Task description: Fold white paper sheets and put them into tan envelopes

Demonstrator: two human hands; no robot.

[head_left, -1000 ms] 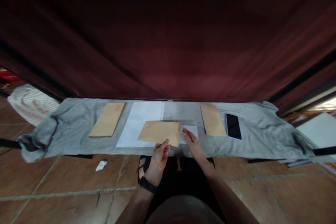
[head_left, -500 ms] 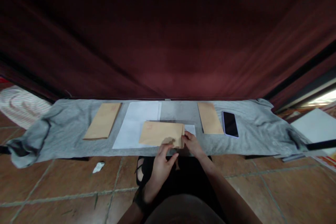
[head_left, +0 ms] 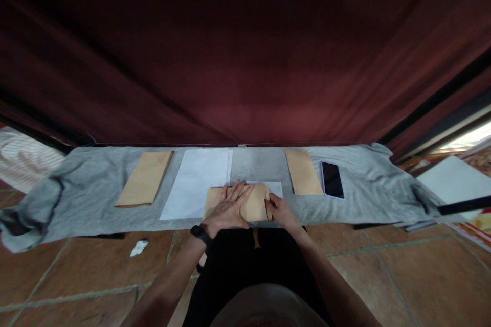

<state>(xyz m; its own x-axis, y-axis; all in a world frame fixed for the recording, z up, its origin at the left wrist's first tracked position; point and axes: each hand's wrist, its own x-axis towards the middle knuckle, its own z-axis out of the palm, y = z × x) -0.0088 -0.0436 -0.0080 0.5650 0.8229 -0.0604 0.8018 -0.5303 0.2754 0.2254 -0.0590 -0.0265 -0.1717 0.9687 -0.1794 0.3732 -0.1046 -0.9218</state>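
A brown paper envelope point(head_left: 254, 205) lies crosswise near the front edge of the cloth, partly over white paper. My left hand point(head_left: 230, 206) rests flat on top of it, fingers spread, covering its middle. At the envelope's right end, my right hand point(head_left: 277, 208) pinches the edge, where a flap or fold shows; the fingertips are partly hidden. White sheets point(head_left: 195, 179) lie behind and to the left, and a smaller piece of white paper point(head_left: 274, 188) peeks out beyond the envelope's right end.
A stack of brown envelopes point(head_left: 144, 179) lies on the left, and another brown envelope point(head_left: 304, 172) on the right, beside a phone point(head_left: 332, 180). Grey cloth point(head_left: 368, 184) covers the narrow surface. A dark red curtain point(head_left: 245, 61) hangs behind. Crumpled white tissue point(head_left: 138, 248) is on the tiled floor.
My left hand has moved from the envelope's front edge onto its top and flattened out. The envelope sits slightly closer to me. My right hand stays at its right end.
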